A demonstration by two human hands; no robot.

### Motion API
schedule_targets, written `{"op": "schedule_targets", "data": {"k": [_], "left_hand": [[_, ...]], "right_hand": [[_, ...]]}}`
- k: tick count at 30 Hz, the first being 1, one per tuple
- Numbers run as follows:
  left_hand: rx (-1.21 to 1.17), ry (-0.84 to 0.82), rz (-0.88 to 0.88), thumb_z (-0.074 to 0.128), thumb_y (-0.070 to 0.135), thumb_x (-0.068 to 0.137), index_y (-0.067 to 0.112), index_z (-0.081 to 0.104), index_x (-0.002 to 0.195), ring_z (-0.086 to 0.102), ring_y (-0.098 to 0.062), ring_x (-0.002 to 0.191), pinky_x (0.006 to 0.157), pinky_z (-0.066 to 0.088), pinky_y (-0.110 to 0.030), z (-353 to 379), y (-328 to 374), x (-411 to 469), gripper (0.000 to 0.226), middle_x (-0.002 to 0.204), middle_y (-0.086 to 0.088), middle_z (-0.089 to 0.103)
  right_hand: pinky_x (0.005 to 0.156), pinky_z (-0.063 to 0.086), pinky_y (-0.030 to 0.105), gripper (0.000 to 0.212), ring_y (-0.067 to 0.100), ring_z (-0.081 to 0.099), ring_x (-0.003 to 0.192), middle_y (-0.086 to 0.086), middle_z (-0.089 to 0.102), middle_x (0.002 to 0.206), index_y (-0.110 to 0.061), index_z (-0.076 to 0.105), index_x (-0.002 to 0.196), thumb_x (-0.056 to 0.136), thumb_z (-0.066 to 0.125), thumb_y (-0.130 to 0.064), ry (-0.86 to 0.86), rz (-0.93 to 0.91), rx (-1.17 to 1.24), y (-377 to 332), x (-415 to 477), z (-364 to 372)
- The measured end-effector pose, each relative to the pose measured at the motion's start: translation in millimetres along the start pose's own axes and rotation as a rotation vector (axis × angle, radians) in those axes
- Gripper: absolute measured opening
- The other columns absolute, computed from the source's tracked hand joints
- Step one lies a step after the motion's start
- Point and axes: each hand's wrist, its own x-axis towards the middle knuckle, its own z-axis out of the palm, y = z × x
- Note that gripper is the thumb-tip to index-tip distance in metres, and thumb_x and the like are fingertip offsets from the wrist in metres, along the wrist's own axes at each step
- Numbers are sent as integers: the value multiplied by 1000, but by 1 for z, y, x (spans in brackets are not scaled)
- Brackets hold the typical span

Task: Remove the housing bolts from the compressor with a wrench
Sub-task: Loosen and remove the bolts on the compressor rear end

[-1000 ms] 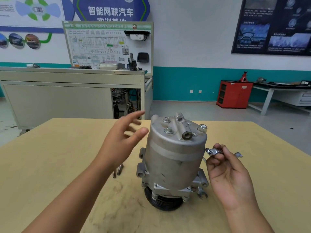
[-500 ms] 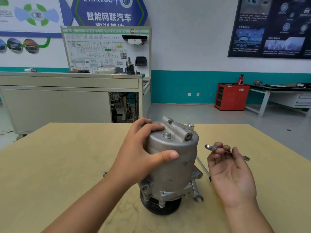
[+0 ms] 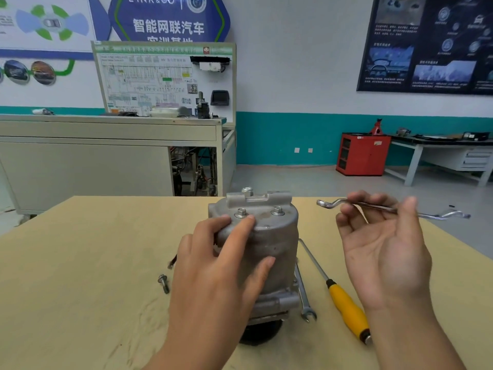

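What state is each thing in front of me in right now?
Compressor: upright.
Top bolts: three in place.
Loose bolt: out, lying flat.
Left grip: holds compressor.
Right grip: holds ring wrench, off the bolts.
Spanner: lying flat.
Screwdriver: lying flat.

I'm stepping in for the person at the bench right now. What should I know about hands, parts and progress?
Left hand grips the top of the grey cast-metal compressor, standing upright on the yellow wooden table.
Right hand holds the silver offset ring wrench in the air to the compressor's right, on no bolt.
Done: one loose flanged bolt lies on the table left of the compressor.
Left: three hex bolts sit in the top cover; fit the wrench and undo them.
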Motion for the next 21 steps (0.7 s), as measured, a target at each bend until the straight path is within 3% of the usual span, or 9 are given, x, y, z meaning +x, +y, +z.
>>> {"op": "schedule_targets", "data": {"k": [5,9,12,16,19,21], "left_hand": [[57,148,143,60,37,85,14,72,107,49,-25,70,74,39,-29,-4,5,0,35,95,-5,65],[66,237,149,62,32,85,19,76,95,46,-20,81,78,34,-31,-7,9,-4,22,89,6,69],[65,270,175,62,31,85,22,77,91,46,-19,88,83,27,-30,-8,12,-8,19,90,9,70],[21,270,163,61,30,85,22,77,95,48,-19,91,85,33,-34,-7,13,-15,20,95,9,70],[-100,211,126,62,31,84,22,73,103,50,-20,96,87,42,-39,-11,15,-20,24,106,12,67],[-232,129,56,61,36,81,28,67,112,49,-17,101,92,42,-29,-18,16,-20,33,112,21,61]], "right_hand": [[69,55,25,36,17,67,73,7,70,80,-16,64,72,87,39,-38,-170,-38,-106,11,-3,16],[70,54,27,32,20,67,73,9,70,81,-8,54,80,91,37,-33,-215,-24,-179,24,-2,20],[72,55,28,36,21,67,75,11,71,83,-9,57,79,98,34,-28,-247,7,-196,29,-2,19],[68,54,27,47,21,67,72,12,70,79,-18,66,67,100,32,-23,-278,-3,-253,31,-1,21],[71,49,23,48,19,66,78,9,71,78,-23,65,64,97,32,-30,-256,-91,-434,30,0,22],[73,47,21,48,20,67,84,11,72,79,-23,65,62,93,32,-36,-236,-127,-486,29,-1,24]]}}
